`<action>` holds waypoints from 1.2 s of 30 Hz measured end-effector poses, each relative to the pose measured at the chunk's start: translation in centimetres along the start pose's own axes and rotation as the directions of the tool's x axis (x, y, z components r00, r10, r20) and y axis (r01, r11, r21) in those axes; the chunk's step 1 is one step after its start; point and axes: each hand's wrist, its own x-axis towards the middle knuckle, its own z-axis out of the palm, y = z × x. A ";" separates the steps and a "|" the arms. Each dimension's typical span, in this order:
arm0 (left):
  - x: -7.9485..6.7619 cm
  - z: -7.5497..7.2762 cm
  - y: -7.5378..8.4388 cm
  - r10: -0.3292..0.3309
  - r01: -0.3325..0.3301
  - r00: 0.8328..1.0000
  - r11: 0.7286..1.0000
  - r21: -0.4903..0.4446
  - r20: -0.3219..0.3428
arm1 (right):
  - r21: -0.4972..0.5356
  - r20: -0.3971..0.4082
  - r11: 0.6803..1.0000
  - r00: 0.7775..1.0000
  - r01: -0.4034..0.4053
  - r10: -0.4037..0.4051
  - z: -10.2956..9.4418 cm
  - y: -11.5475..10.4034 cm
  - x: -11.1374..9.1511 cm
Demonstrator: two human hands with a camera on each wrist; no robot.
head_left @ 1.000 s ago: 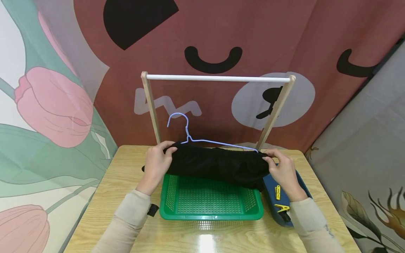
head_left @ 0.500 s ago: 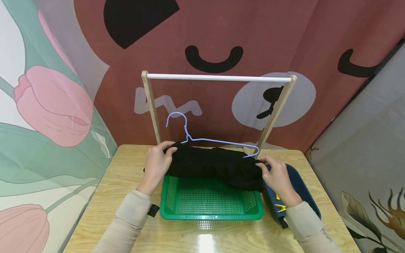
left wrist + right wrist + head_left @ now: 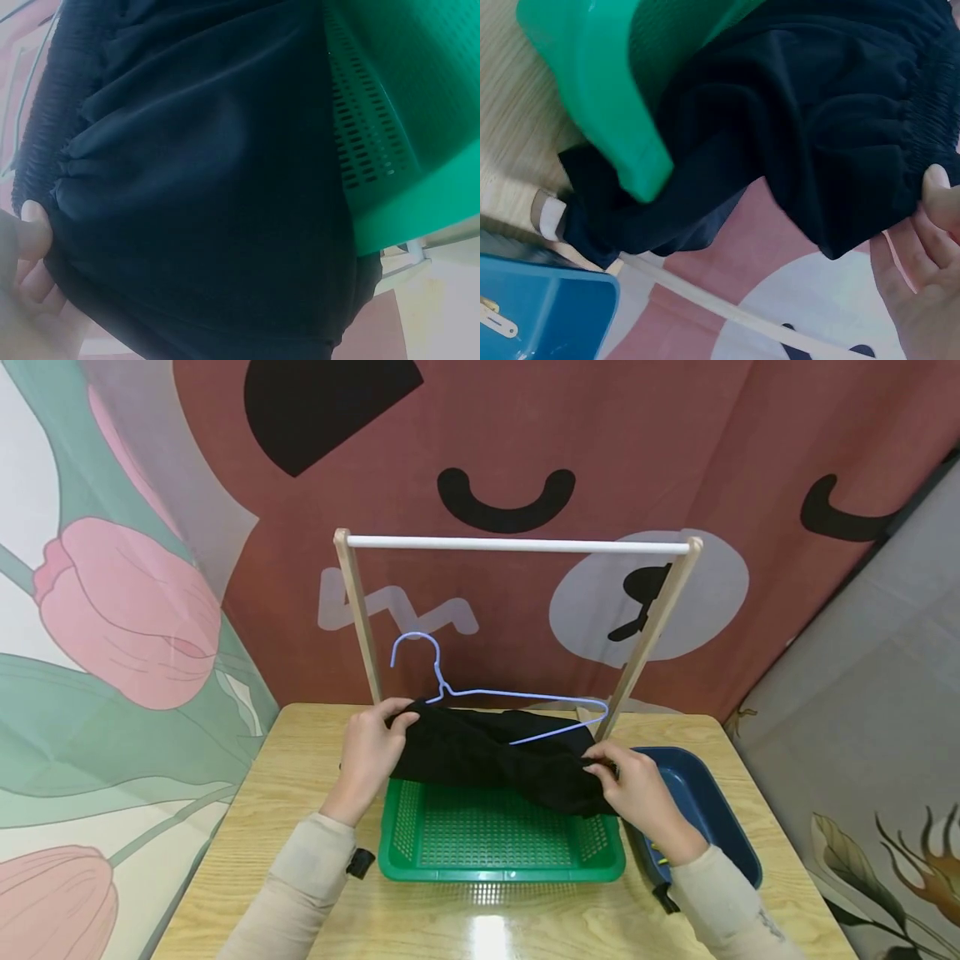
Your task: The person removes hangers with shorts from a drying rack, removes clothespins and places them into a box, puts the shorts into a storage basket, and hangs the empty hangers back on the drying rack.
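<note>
Black pants (image 3: 465, 756) with a gathered elastic waistband are stretched sideways over the back of the green basket (image 3: 501, 875). My left hand (image 3: 370, 752) pinches the waistband's left end, thumb on the near side in the left wrist view. The right end is pinched by my right hand (image 3: 641, 789); the cloth hangs in folds below it in the right wrist view. A light-blue hanger (image 3: 517, 694) has its left part hidden inside the waistband. Its right end sticks out above the cloth, and its lower bar slants down into the pants.
Behind the pants stands a wooden rack with a white rod (image 3: 517, 544). A blue tray (image 3: 693, 793) sits right of the basket, partly covered by my right arm, with yellow clips (image 3: 662, 858) showing. All rest on a wooden table (image 3: 300, 727) before a printed curtain.
My right hand has moved left and down with the waistband's right end, and the hanger's right corner and lower bar have come out of the cloth. My left hand has barely moved.
</note>
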 end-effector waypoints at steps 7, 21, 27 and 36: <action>-0.1 0.1 0.5 0.018 -0.018 1.000 1.000 -0.010 0.019 | -0.016 0.186 0.999 0.982 -0.035 0.037 -0.3 -1.5 -0.1; -0.3 0.2 1.0 0.036 -0.035 0.998 0.999 -0.020 0.043 | 0.010 0.414 1.000 0.910 0.015 -0.018 0.8 -3.0 -0.9; -0.3 0.2 1.1 0.052 -0.050 0.998 0.998 -0.028 0.046 | 0.032 0.486 0.999 0.874 -0.003 -0.013 1.3 -3.4 -1.1; -0.3 0.1 1.5 0.040 -0.037 0.996 0.999 -0.032 0.077 | 0.067 0.507 0.998 0.861 0.012 -0.045 1.2 -4.4 -0.7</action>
